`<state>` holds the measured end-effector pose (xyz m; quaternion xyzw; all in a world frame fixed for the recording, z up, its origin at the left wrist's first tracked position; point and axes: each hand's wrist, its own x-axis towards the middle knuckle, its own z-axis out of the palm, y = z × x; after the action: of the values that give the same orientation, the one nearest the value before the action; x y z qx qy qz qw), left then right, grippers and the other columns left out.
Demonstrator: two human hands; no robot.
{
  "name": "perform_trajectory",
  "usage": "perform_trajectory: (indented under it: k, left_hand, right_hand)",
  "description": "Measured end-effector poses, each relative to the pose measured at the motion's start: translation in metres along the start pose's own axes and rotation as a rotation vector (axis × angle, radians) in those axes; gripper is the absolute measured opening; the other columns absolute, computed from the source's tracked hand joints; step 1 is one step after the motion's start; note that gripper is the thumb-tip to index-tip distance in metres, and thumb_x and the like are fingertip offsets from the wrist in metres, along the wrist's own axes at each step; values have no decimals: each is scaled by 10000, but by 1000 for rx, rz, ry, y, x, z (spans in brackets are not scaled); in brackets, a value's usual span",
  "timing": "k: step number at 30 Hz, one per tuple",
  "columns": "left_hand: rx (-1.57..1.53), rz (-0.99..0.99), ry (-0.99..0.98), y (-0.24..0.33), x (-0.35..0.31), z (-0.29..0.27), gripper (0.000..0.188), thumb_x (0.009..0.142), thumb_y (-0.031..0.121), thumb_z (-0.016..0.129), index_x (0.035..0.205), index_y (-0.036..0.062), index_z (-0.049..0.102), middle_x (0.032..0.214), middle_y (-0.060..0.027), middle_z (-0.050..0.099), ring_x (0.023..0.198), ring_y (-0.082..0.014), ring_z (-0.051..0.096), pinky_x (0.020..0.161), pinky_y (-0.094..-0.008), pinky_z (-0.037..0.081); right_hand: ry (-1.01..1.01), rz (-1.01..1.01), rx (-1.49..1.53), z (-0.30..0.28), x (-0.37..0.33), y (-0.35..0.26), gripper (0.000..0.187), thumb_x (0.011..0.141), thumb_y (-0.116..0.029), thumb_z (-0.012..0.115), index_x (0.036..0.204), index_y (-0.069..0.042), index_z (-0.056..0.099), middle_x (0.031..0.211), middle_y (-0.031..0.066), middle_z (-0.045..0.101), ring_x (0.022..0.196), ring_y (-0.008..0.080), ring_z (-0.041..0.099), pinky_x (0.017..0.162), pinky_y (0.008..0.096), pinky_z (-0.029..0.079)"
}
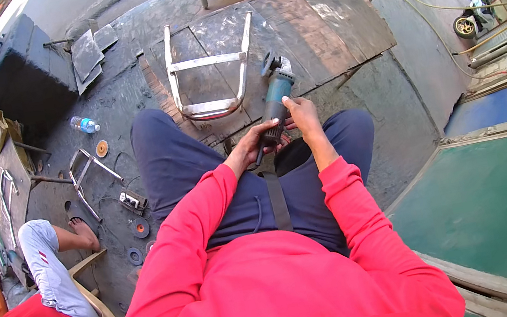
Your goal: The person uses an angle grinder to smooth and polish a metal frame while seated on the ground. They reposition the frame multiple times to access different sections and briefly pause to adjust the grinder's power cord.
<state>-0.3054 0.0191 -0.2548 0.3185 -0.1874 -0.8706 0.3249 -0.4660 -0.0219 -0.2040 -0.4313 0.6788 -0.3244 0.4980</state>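
Observation:
An angle grinder point(274, 98) with a teal and black body lies across both my hands, above my lap. Its disc end points away from me, toward the worn wooden board. My left hand point(257, 141) wraps round the rear of the body. On the upper side of the body rests my right hand point(304, 117), thumb along the casing and fingers curled underneath, partly hidden. Just beyond my knees, a bent metal tube frame point(209, 61) with two crossbars lies on the wooden board point(287, 37), apart from the grinder.
Left of me are a water bottle point(85, 125), a smaller metal frame point(89, 174), and several grinding discs point(140, 227). A dark block point(28, 75) stands at far left. A person point(53, 316) in red sits at lower left. At right lies a green panel point(479, 202); a hose point(423, 15) runs behind.

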Motion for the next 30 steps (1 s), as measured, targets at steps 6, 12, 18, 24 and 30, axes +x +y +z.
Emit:
perform_trajectory:
  k: [6,12,18,24,30]
  left_hand:
    - [445,228,367,7,2,18,418,771,411,789,839,8,702,716,-96,692,560,-159,647,438,-280,437]
    - [1085,387,939,4,-4,44,631,685,519,833,763,-91,690,655,-179,685,602,-254,690,571,-369,523]
    - [1076,324,798,-7,-6,57,668,656,514,845,896,-93,706,801,-230,717,774,-317,728,747,-411,555]
    - [1041,307,709,-5,-9,53,644,665,527,833,858,-76,716,792,-221,721,759,-322,727,749,-415,559]
    - [1086,242,684,-7,-3,41,826,652,622,808,1000,-113,667,942,-264,708,907,-351,711,814,-432,537]
  right_hand:
    - [-8,-26,111,-21,0,-8,412,951,-329,607,1077,62,636,866,151,692,620,209,679,498,307,538]
    - [69,-22,167,-51,7,-10,378,964,-328,588,1074,31,631,872,141,698,635,193,681,516,294,534]
    - [56,-46,127,-42,12,-16,375,955,-330,607,1064,26,644,862,123,698,646,174,671,537,297,535]
    - [301,-312,-377,-37,0,-38,414,907,-329,638,1031,64,674,891,202,698,827,364,687,773,420,545]
    - [309,-577,-730,-17,25,-77,490,892,-334,637,1186,57,610,1179,272,621,1115,407,599,954,457,482]
